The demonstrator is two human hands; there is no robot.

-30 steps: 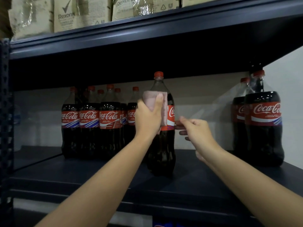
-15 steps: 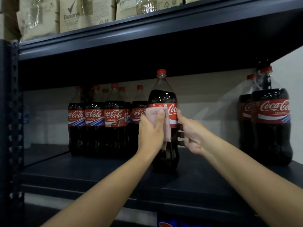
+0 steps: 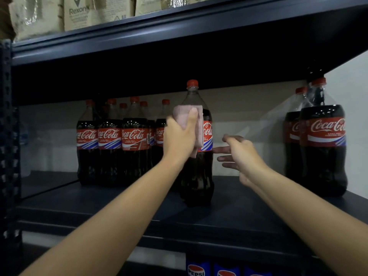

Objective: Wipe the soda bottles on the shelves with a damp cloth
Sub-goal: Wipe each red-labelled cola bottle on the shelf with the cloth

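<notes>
Dark blue metal shelf: we are seeing it carrying every cola bottle here, with a second deck running above.
Cardboard cartons: they are sitting on that upper deck, one reading "Rexona".
Left cluster of bottles: red-capped, red-labelled, they are standing upright at the back left, each filled with dark cola up to the shoulder.
Right pair of bottles: they are standing upright at the right end, well apart from the cluster, equally full; clear plastic wrap seems to be clinging round them.
Front bottle: it is standing alone near the shelf's front edge, between the two groups, dark cola filling it to just above the label.
Pepsi bottles: their tops are peeking out beneath the shelf.
Left hand: we are watching it grasping a pink cloth and pressing it against the front bottle's shoulder and label.
Right hand: it is hovering just beside the bottle, released, fingers extended toward it, apparently not touching.
</notes>
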